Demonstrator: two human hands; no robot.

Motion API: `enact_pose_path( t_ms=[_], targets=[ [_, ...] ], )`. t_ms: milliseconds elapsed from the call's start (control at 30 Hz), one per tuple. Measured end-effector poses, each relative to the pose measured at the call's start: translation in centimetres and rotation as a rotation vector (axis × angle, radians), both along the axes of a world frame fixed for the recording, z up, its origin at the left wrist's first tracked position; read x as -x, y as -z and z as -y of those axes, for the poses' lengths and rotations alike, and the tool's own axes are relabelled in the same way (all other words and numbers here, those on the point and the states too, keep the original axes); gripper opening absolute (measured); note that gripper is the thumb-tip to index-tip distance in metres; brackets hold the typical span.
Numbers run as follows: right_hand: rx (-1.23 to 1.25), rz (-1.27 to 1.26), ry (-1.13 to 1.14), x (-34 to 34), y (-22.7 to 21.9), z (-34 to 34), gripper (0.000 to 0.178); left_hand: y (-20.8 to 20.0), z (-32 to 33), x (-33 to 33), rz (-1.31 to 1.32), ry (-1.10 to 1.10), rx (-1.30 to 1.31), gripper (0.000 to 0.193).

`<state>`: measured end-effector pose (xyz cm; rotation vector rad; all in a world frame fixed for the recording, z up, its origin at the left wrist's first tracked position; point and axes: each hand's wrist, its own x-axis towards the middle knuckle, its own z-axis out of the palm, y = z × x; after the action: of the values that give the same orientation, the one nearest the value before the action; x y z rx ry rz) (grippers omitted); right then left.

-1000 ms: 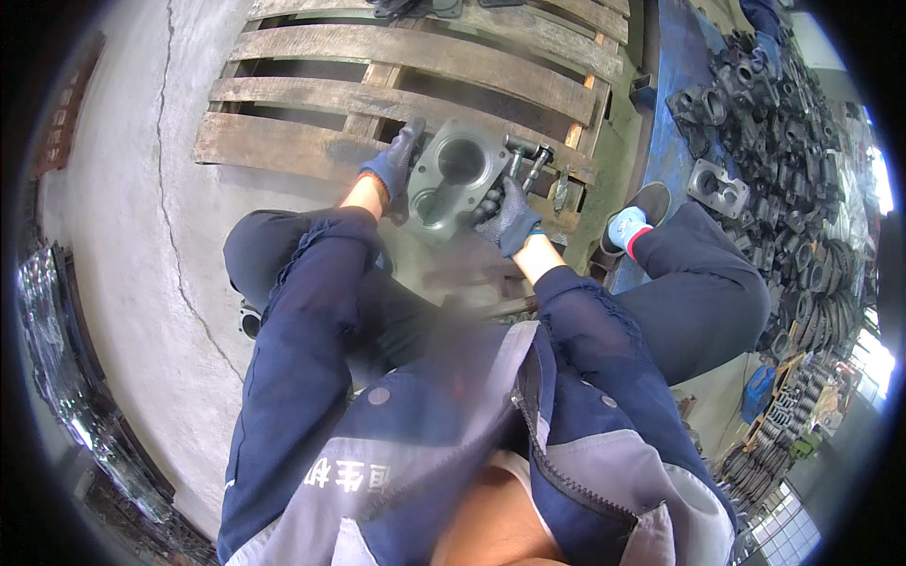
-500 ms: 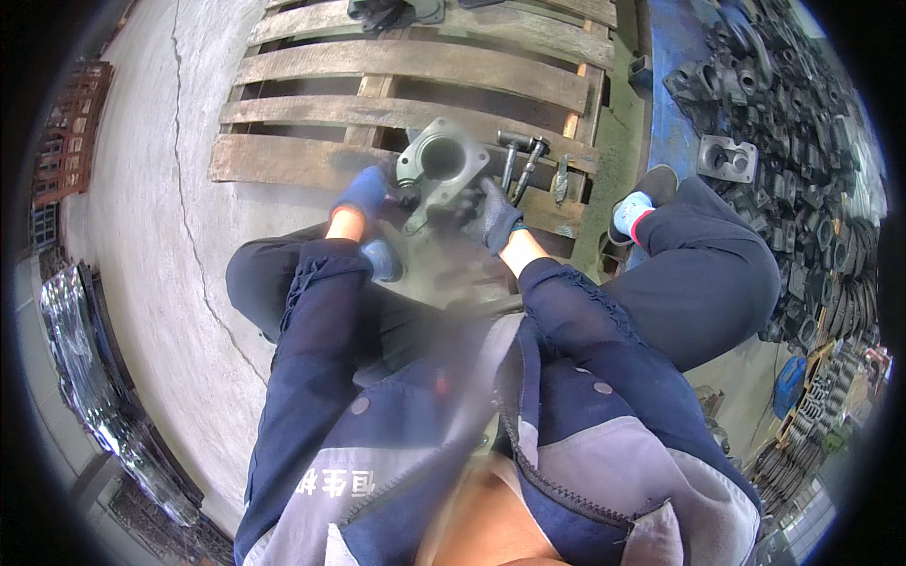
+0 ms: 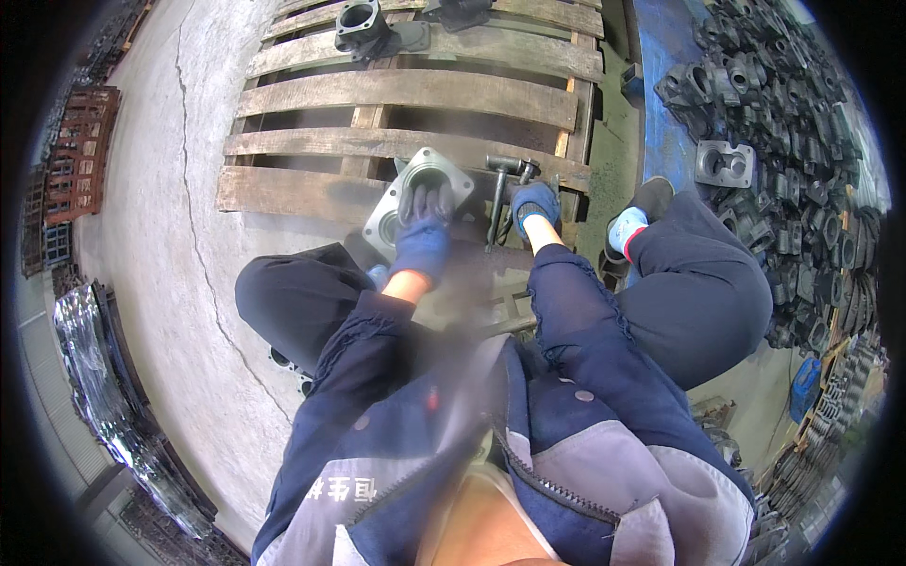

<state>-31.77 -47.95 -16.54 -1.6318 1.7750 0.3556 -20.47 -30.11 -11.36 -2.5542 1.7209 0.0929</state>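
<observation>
A grey metal casting (image 3: 382, 224) with a flanged end and round openings stands tilted at the pallet's near edge. My left hand (image 3: 422, 241), in a blue glove with dark fingers, holds it, the fingers reaching over the rim into the upper opening. To the right lies a hammer (image 3: 497, 203) with a dark head and a metal handle, and a second dark tool (image 3: 528, 170) crosses beside it. My right hand (image 3: 536, 201), gloved too, is curled closed next to these tools; what sits in its fingers is hidden.
The slatted wooden pallet (image 3: 415, 91) lies ahead, with dark castings (image 3: 360, 33) at its far end. Many black castings (image 3: 755, 123) heap on the right beside a blue surface (image 3: 661, 123); one grey casting (image 3: 725, 164) lies at its edge. My bent legs (image 3: 698, 283) flank the work.
The casting has been turned and tilted, showing its flanged face. My left hand has moved right onto its opening. My right hand has left the casting and gone right to the tools.
</observation>
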Motion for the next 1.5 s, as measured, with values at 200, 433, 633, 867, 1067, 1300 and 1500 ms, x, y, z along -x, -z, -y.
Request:
enact_pose_path(
  t_ms=[200,433,633,867,1067,1300,1500],
  targets=[
    [0.348,0.004,-0.025,-1.1,0.7,-1.6,0.045,1.0,0.2,-1.9,-0.163,-0.076,-0.060,0.033],
    [0.168,-0.011,-0.440,-3.5,-0.8,-3.0,0.045,-0.3,0.4,-8.4,-0.441,-0.218,0.052,0.043],
    [0.075,-0.034,-0.249,-3.5,1.6,-2.8,0.040,8.2,-4.0,-11.0,-1.149,-0.601,0.418,0.029],
    [-0.101,0.675,-0.222,-2.2,3.8,-1.2,0.029,16.2,-5.1,-14.2,-0.871,-0.186,0.289,0.021],
    [-0.701,1.174,0.412,-4.4,-7.6,-2.3,0.034,7.9,-2.1,-12.5,-1.348,-0.750,0.386,0.031],
    [-0.503,0.902,0.239,-6.3,-9.7,-6.9,0.037,5.7,-0.5,-12.9,-1.528,-0.966,0.541,0.046],
    [-0.412,0.761,0.004,-6.2,-6.4,-7.7,0.028,11.8,-0.5,-13.5,-1.400,-0.903,0.416,0.048]
  ],
)
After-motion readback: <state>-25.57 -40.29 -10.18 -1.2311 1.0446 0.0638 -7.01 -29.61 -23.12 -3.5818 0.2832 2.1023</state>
